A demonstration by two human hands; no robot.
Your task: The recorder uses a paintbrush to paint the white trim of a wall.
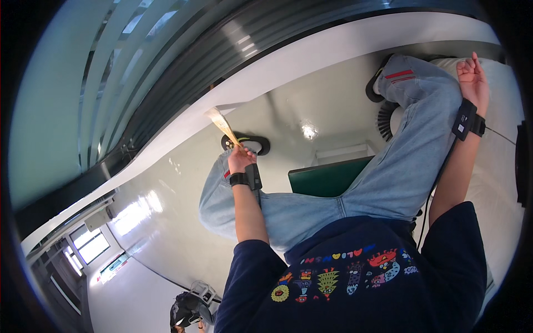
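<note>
My left hand [241,159] grips the handle of a flat brush [222,125] with pale bristles. The brush points up and away from me, its bristle end over the lower part of a white wall [175,137]; whether it touches the wall I cannot tell. Beneath this hand is my left knee in light blue jeans [216,204]. My right hand [473,79] holds nothing, palm showing, fingers partly curled and one stretched out. It lies beside my right knee, over a white covered surface [495,108]. Both wrists carry black straps with small dark boxes.
Between my legs shows a green board with a dark edge [329,177], a white frame [345,152] behind it. A round white object with a black ribbed rim [387,120] sits by my right foot. Striped glass [95,83] tops the wall. Another person [189,308] is at lower left.
</note>
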